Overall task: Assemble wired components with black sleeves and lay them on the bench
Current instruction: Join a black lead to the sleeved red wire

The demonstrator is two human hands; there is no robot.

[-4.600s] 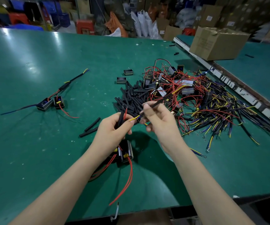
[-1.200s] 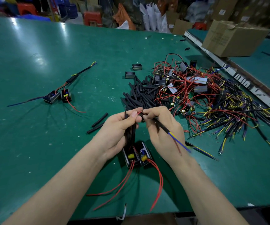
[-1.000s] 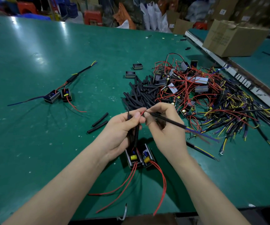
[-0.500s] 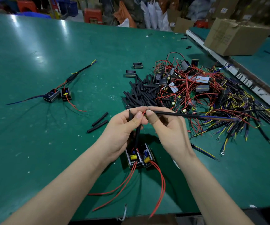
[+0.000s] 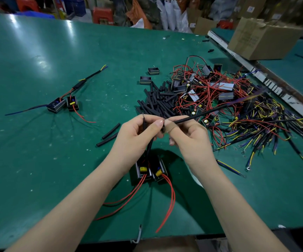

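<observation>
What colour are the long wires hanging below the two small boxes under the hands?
Red wires, clearest in the head view.

No text can be read anywhere. The cardboard box at the far right of the surface carries faint printed lines on its left face, too blurred to make out. Small white labels sit on the boxes stacked behind it and on a carton left of them, their marks too small to tell. The white strip along the right edge bears dark marks that are smeared beyond reading.
</observation>
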